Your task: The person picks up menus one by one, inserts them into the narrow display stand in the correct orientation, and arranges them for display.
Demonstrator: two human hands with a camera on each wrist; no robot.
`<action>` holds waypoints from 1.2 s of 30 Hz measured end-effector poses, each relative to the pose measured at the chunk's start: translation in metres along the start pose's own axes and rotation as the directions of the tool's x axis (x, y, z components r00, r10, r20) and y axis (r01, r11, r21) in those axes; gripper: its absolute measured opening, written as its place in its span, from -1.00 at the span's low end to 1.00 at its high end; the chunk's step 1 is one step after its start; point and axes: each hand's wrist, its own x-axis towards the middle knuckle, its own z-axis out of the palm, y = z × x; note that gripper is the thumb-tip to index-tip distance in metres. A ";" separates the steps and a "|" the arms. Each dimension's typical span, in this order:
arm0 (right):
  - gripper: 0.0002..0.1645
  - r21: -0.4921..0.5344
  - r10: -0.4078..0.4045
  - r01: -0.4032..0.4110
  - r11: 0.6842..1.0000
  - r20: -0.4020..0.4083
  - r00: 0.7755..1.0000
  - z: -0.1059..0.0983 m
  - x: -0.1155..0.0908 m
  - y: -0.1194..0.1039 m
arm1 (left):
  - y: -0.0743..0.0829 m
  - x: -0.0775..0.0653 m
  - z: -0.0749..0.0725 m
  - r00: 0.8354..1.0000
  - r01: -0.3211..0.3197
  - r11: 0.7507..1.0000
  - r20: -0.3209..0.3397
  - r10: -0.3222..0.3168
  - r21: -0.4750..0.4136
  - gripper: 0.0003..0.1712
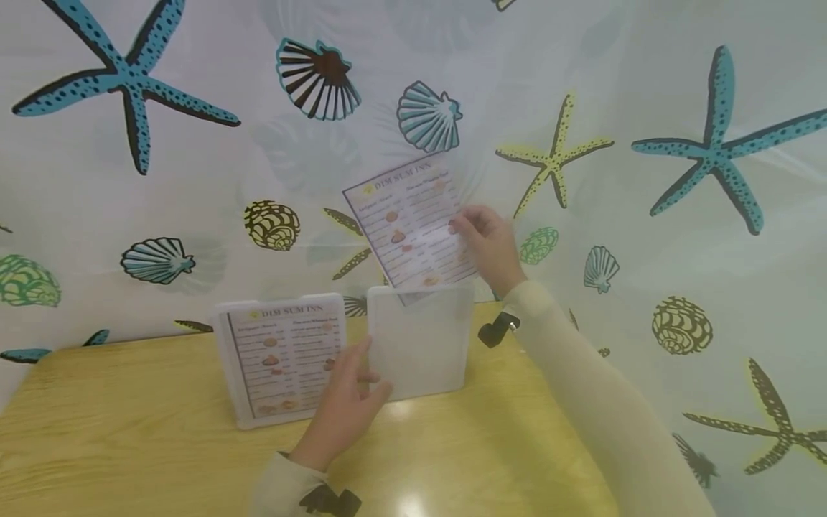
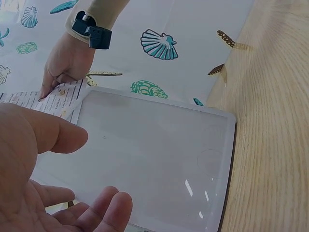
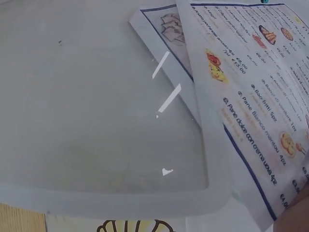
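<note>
My right hand (image 1: 487,240) pinches the right side of a printed "Dim Sum Inn" menu sheet (image 1: 407,222), tilted above a clear sign holder (image 1: 420,345). Through the holder's top edge shows the sheet's lower corner; whether it is inside or behind the panel I cannot tell. In the right wrist view the menu sheet (image 3: 246,111) overlaps the holder (image 3: 106,121), and only a bit of the right hand (image 3: 294,212) appears. My left hand (image 1: 345,402) is by the holder's lower left side. Its fingers (image 2: 108,208) are spread and loosely bent before the panel (image 2: 159,154), gripping nothing visible.
A second sign holder (image 1: 226,359) with a similar menu (image 1: 284,359) inside stands upright to the left, partly behind the left hand. Both holders stand on a wooden table (image 1: 129,416). A white curtain (image 1: 452,43) with starfish and shell prints hangs behind it.
</note>
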 end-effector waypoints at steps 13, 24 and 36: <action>-0.76 0.039 -0.005 0.003 0.999 0.055 0.998 -0.004 -0.004 0.000 | 0.004 -0.004 -0.006 0.998 0.042 0.999 -0.038 -0.042 0.000 -0.11; -0.74 0.084 -0.023 0.019 0.996 0.049 0.999 0.001 -0.009 -0.003 | 0.013 0.000 -0.010 0.999 0.014 1.000 -0.053 -0.015 -0.008 -0.17; -0.78 0.105 -0.019 0.014 0.994 0.044 0.999 0.010 -0.012 0.002 | 0.027 0.005 -0.015 0.998 -0.022 1.000 -0.051 0.022 -0.009 -0.25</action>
